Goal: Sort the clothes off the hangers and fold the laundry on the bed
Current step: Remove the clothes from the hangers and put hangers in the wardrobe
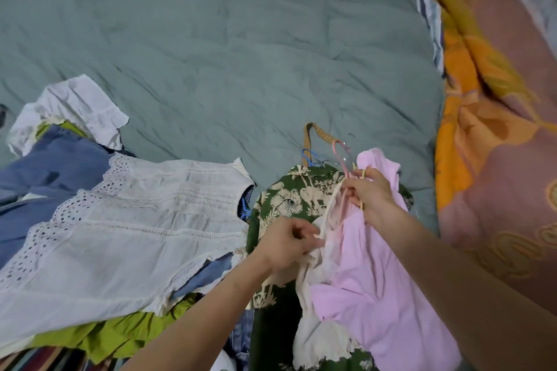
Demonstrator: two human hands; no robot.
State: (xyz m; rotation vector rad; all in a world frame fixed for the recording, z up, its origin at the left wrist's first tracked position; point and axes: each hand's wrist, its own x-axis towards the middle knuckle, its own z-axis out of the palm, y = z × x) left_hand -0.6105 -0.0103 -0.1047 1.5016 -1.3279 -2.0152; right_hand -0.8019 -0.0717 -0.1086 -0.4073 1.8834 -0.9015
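Note:
A pink garment hangs from a pink hanger over a green floral shirt on the bed. My right hand grips the hanger's neck together with a yellow hanger and the garment's top. My left hand pinches a cream garment at its strap, just left of the pink one. A blue hanger and a tan checked strap stick out above the floral shirt.
A white eyelet blouse lies on a pile at the left with blue, lime green and white clothes. The teal bedsheet spreads beyond. An orange and pink blanket runs along the right.

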